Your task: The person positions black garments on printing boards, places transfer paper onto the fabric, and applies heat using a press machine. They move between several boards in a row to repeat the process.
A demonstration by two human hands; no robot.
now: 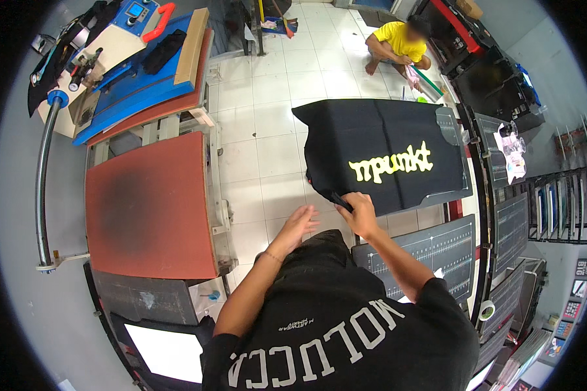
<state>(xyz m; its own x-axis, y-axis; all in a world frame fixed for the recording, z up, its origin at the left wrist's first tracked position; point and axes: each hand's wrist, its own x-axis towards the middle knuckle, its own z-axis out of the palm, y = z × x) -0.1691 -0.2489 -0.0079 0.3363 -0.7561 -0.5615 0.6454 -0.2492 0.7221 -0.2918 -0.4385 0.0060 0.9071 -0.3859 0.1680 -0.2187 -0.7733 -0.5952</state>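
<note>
A black T-shirt (352,137) with bright yellow lettering lies spread over a dark grey printing board (460,179), whose ruled edge shows at the right. My right hand (359,214) pinches a fold of the shirt at its near left edge. Just left of that, my left hand (298,226) is held in the air, fingers apart, with nothing in it. A small gap separates it from the shirt.
Left stands a heat press (134,85) with blue plates and a red handle, beside a red-brown pad (150,208) with a dark patch. Another ruled board (430,251) is near my right arm. A person in yellow (401,45) squats ahead, holding a green-edged screen-printing squeegee (429,83).
</note>
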